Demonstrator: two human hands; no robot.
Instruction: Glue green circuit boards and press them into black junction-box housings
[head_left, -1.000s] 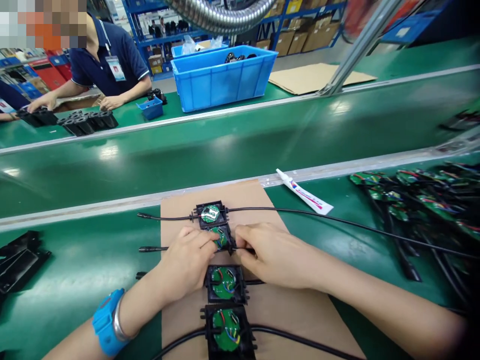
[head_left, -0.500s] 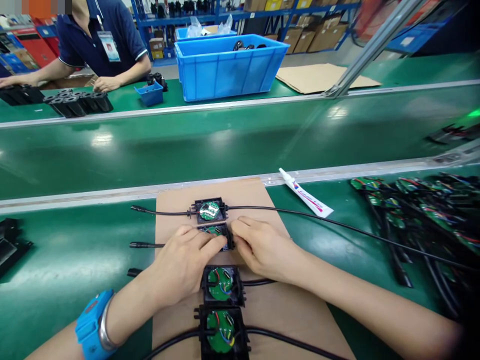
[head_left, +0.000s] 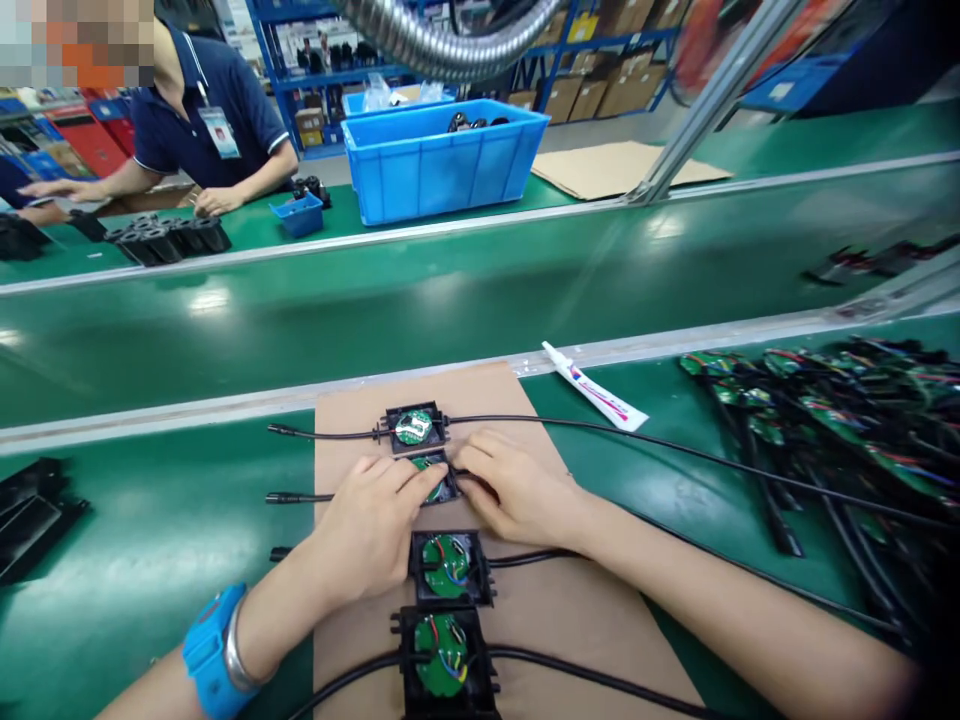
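Note:
Several open black boxes with round green circuit boards and black cables lie in a column on a brown cardboard sheet (head_left: 517, 400). My left hand (head_left: 371, 530) presses its fingers onto the second box from the top (head_left: 435, 483), fingers curled over its board. My right hand (head_left: 521, 495) pinches the cable where it leaves that box's right side. The top box (head_left: 415, 428) sits just beyond my fingers. The third box (head_left: 448, 568) and the nearest box (head_left: 446, 660) lie nearer me, untouched.
A white glue tube (head_left: 595, 398) lies right of the cardboard. A heap of wired green boards (head_left: 825, 410) fills the right side. Black parts (head_left: 30, 510) lie at left. Across the green conveyor (head_left: 450, 290) sit a blue bin (head_left: 442, 160) and another person (head_left: 202, 130) handling black parts.
My hands stay on the second box; my left fingers have slid further over its board and my right hand has closed in on the cable. The camera shifted slightly.

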